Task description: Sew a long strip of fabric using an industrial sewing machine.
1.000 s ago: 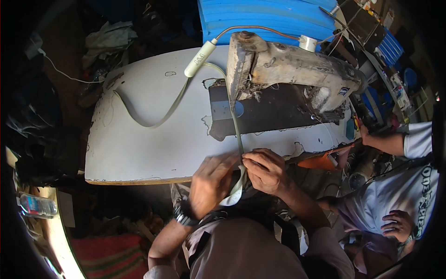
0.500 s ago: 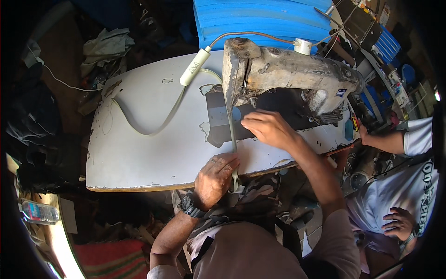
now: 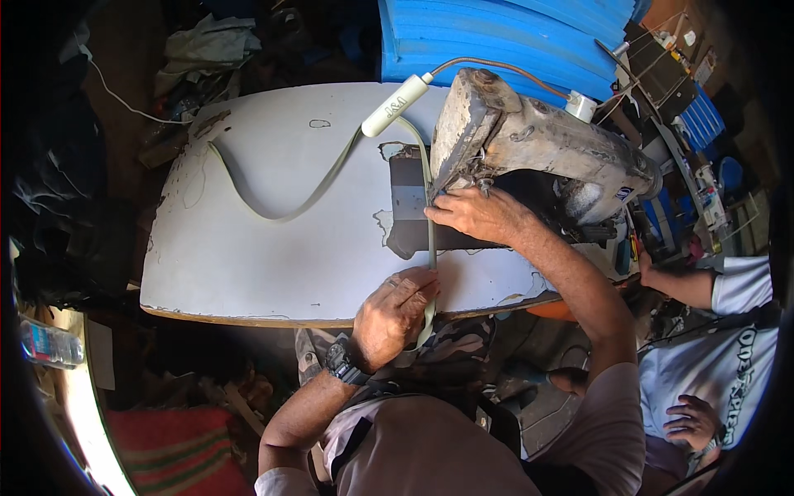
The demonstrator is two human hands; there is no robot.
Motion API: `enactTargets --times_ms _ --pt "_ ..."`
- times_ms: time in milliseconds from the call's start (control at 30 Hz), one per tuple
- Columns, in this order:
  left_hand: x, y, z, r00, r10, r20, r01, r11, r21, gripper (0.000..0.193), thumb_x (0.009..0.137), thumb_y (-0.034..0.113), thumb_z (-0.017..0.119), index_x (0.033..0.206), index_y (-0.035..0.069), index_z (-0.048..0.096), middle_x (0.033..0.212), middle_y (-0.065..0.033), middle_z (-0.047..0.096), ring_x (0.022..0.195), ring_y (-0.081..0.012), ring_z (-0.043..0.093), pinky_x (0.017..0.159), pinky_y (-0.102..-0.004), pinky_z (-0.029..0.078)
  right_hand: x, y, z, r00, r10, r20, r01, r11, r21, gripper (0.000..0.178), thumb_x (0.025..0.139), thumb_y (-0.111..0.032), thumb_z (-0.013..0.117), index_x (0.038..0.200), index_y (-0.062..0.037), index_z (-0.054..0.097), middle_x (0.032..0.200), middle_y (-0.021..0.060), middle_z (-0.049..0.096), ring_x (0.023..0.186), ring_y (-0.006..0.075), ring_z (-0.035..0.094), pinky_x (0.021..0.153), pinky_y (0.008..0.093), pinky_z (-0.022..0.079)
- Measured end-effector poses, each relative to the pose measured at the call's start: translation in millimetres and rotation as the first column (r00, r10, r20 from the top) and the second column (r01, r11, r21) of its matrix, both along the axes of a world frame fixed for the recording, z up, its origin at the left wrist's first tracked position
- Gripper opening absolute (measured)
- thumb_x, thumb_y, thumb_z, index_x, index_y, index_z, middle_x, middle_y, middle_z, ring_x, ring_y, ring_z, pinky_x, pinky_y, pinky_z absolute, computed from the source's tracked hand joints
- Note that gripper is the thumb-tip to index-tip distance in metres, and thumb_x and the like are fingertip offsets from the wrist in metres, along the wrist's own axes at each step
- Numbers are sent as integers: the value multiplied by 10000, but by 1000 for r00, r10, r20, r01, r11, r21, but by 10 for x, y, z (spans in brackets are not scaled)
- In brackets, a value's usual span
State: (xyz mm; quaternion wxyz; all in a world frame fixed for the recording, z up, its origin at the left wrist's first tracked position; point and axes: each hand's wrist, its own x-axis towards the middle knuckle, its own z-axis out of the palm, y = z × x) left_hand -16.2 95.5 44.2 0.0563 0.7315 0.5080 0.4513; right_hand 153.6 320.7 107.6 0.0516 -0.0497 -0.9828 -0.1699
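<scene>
A long, narrow pale-green strap [image 3: 285,217] curves over the white table, passes under the head of a worn sewing machine [image 3: 542,136] and runs down to the near edge. My left hand [image 3: 395,310], with a watch on its wrist, is closed around the strap at that edge, and a short end hangs below it. Close beside the needle area, my right hand [image 3: 481,217] has thumb and fingertips together at the strap's right side. The machine's head hides the needle and presser foot.
The white tabletop [image 3: 248,273] has chipped edges. A pale tube-shaped lamp [image 3: 395,106] hangs from a bent cable left of the machine. Blue foam sheets [image 3: 496,37] are piled behind. At the right stands another person [image 3: 703,364], with one hand near the table end.
My right hand has moved in to the strap beside the needle area, its fingertips now at it. My left hand still grips the strap at the table edge. The whole view has shifted slightly.
</scene>
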Motion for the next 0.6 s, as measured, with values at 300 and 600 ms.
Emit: enactTargets --times_ms 300,600 --pt "-6 17 -7 999 -18 33 18 1000 19 456 771 -67 742 1211 53 750 1329 -101 715 1165 -291 725 940 -384 624 -40 -37 -60 1000 7 2 -7 1000 -19 367 911 -98 640 1276 -89 681 1143 46 665 1030 219 708 848 360 634" --pt "4 3 22 999 -20 33 20 1000 8 433 789 -52 755 1209 55 750 1341 -105 711 1176 -286 726 946 -385 628 32 -135 -85 981 58 -185 -63 998 -21 350 898 -49 696 1248 -50 672 1246 52 651 1092 189 671 767 309 676"
